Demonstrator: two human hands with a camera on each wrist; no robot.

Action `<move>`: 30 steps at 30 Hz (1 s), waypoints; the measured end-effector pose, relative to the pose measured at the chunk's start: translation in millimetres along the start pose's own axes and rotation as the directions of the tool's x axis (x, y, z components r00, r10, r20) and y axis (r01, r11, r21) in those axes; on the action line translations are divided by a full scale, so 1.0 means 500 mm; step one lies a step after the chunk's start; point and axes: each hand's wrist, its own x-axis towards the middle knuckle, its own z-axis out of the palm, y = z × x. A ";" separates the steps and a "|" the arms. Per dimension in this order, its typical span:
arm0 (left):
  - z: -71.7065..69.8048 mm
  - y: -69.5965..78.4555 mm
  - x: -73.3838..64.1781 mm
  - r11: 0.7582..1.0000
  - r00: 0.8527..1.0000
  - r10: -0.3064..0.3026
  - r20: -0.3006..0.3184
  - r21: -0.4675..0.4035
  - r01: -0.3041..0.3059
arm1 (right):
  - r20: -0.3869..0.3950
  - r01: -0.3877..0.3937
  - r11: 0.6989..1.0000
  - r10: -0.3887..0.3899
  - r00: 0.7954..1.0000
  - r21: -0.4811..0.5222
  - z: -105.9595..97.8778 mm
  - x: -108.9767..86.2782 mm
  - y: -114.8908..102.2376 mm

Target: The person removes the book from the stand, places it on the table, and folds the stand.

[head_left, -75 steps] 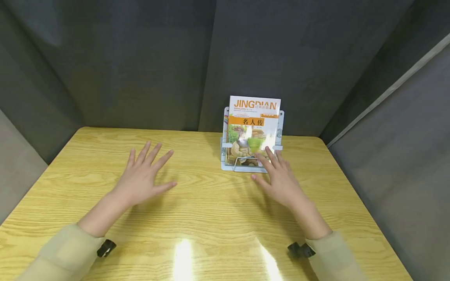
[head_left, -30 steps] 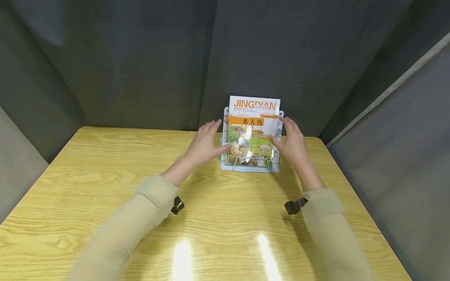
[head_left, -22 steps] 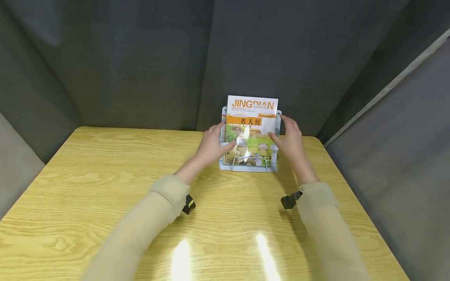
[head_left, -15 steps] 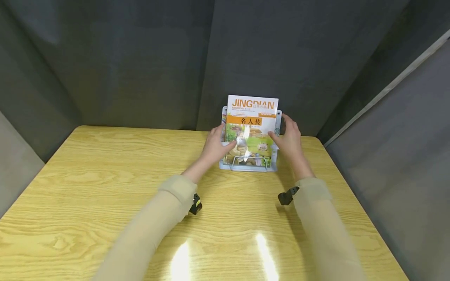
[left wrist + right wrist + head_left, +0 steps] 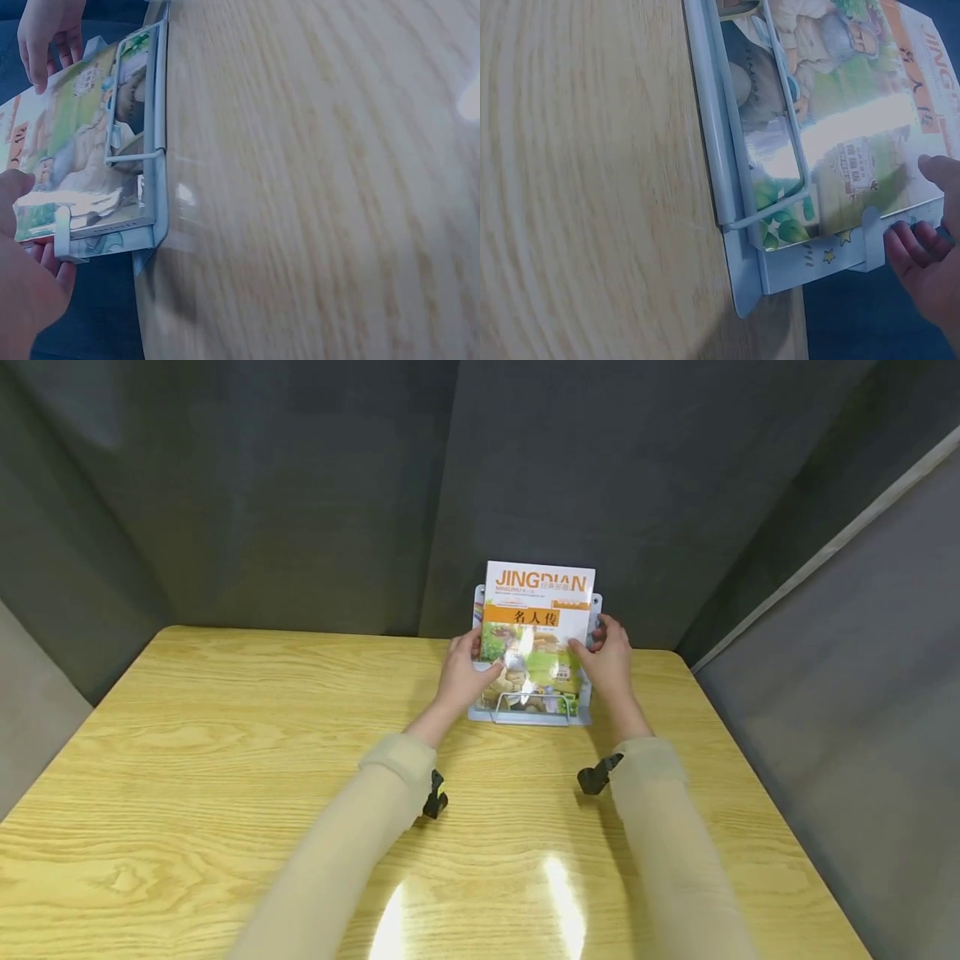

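Observation:
A paperback book [image 5: 536, 643] with a white, orange and green cover leans upright in a pale blue metal book stand [image 5: 480, 716], behind its wire holder [image 5: 799, 142]. My left hand [image 5: 459, 677] grips the book's left edge, thumb on the cover and fingers curled in at the side. On the opposite edge my right hand [image 5: 611, 664] holds the book in the same way, its thumb [image 5: 934, 169] at the cover. The right fingers [image 5: 911, 247] curl beside the stand's small side clip [image 5: 871, 236]. Another clip [image 5: 63, 231] shows by the left fingers.
The stand is near the back edge of a wood-grain table [image 5: 262, 760]. Dark grey curtains [image 5: 300, 502] hang close behind it and along both sides. A black wrist camera [image 5: 435, 795] sits under the left sleeve cuff, another camera [image 5: 598, 775] under the right.
Both hands, spread over the table at first, have reached forward to the book's two sides. Their fingers have since closed in on its edges. The book still leans in the stand.

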 end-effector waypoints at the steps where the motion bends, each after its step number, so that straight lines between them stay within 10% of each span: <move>1: 0.003 -0.002 0.001 1.000 1.000 0.006 -0.004 -0.003 -0.006 | 0.003 -0.017 1.000 0.017 1.000 -0.001 0.000 0.000 0.001; 30: -0.006 0.007 0.003 0.998 0.998 -0.063 0.016 0.012 0.063 | 0.035 -0.222 0.966 0.220 0.975 0.134 0.003 0.006 -0.022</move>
